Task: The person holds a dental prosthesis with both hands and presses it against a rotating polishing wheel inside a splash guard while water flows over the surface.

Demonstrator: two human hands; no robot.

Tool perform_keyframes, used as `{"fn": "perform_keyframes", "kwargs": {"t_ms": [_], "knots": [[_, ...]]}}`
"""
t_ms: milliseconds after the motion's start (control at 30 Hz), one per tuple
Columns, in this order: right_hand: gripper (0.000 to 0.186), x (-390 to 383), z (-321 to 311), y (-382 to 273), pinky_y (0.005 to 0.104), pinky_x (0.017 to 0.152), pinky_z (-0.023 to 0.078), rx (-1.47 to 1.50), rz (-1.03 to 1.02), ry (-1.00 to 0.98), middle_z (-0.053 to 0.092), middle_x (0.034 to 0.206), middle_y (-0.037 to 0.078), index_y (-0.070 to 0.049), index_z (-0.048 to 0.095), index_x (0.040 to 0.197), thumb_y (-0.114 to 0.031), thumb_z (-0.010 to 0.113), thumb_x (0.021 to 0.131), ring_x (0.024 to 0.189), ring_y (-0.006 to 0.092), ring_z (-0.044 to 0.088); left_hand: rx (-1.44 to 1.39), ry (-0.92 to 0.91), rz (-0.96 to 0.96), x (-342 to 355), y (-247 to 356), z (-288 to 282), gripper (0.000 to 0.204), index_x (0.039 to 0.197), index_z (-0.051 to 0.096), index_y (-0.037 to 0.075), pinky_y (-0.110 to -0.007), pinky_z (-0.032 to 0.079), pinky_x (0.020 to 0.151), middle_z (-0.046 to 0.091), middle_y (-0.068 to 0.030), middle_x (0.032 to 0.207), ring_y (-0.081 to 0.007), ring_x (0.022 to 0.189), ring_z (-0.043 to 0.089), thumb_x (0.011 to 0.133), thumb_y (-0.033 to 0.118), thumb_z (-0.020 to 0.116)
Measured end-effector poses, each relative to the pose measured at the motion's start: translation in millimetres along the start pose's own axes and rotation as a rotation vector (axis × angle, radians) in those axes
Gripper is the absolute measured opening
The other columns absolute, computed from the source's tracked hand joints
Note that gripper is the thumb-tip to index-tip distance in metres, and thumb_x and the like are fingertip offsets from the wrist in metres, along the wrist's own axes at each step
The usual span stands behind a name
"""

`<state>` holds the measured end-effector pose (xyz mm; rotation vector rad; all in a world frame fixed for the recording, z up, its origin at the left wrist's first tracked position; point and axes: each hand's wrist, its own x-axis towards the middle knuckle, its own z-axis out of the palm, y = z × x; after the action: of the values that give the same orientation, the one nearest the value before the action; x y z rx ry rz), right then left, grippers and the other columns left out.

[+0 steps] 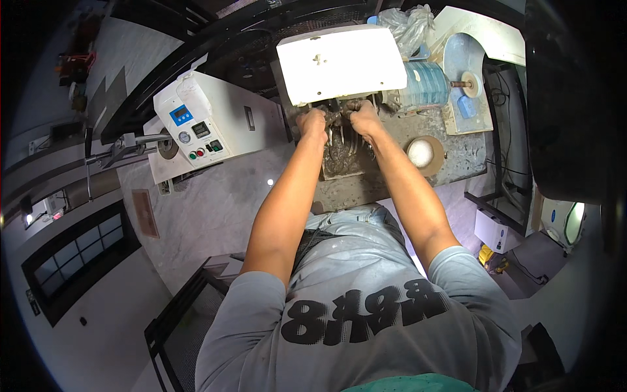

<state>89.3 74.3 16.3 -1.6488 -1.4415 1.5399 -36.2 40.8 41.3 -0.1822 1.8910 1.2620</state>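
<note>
Both my arms reach forward over a dirty grey workbench [450, 171]. My left hand [312, 124] is closed, its fingers curled at the left side of a dark, wet, mud-coated machine part [338, 145]. Opposite it, my right hand [364, 119] is also closed, knuckles up, close to the same part. What the fingers hold is too small and too shaded to make out. Just above the hands, a bright white hood [343, 62] hides the rear of the machine.
A clear blue plastic bottle [428, 85] lies sideways right of the hood, beside a round white wheel [471, 85] on a spindle. A round tub with white contents [423, 153] sits near my right forearm. Left stands a white control box [196, 130] with buttons. Crumpled plastic [406, 29] lies behind.
</note>
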Motion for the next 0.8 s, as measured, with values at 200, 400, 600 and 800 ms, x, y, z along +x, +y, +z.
{"fn": "perform_keyframes", "kwargs": {"t_ms": [200, 400, 600, 800], "knots": [[0.017, 3, 4, 8, 0.0296, 0.071, 0.048, 0.052, -0.04, -0.008, 0.068, 0.086, 0.011, 0.008, 0.068, 0.091, 0.001, 0.063, 0.076, 0.076, 0.0166, 0.06, 0.032, -0.114, 0.029, 5, 2, -7, 0.04, 0.102, 0.062, -0.004, -0.038, 0.048, 0.08, 0.062, -0.0191, 0.105, -0.0272, 0.09, 0.061, 0.063, 0.004, 0.066], [0.021, 13, -3, 29, 0.0319, 0.075, 0.049, 0.206, -0.04, -0.052, 0.07, 0.089, 0.015, 0.005, 0.069, 0.093, -0.003, 0.063, 0.074, 0.079, 0.0214, 0.064, 0.115, -0.044, 0.022, -14, 5, 6, 0.031, 0.094, 0.06, -0.008, -0.038, 0.048, 0.072, 0.062, -0.0183, 0.097, -0.0256, 0.082, 0.06, 0.065, 0.001, 0.063], [0.021, 18, 1, 28, 0.0323, 0.075, 0.049, 0.191, -0.047, -0.049, 0.069, 0.087, 0.013, 0.006, 0.069, 0.092, -0.001, 0.063, 0.074, 0.078, 0.0201, 0.062, -0.068, -0.044, -0.013, 7, -11, 11, 0.027, 0.091, 0.059, -0.01, -0.041, 0.049, 0.068, 0.061, -0.0183, 0.093, -0.0261, 0.077, 0.061, 0.066, 0.0, 0.063], [0.02, 4, -1, 21, 0.0324, 0.074, 0.048, 0.214, -0.034, -0.057, 0.069, 0.085, 0.012, 0.007, 0.068, 0.091, -0.001, 0.064, 0.073, 0.077, 0.0186, 0.061, 0.178, 0.001, 0.017, -23, 12, 6, 0.027, 0.094, 0.061, -0.009, -0.036, 0.05, 0.067, 0.062, -0.0176, 0.093, -0.024, 0.076, 0.062, 0.068, -0.002, 0.06]]}}
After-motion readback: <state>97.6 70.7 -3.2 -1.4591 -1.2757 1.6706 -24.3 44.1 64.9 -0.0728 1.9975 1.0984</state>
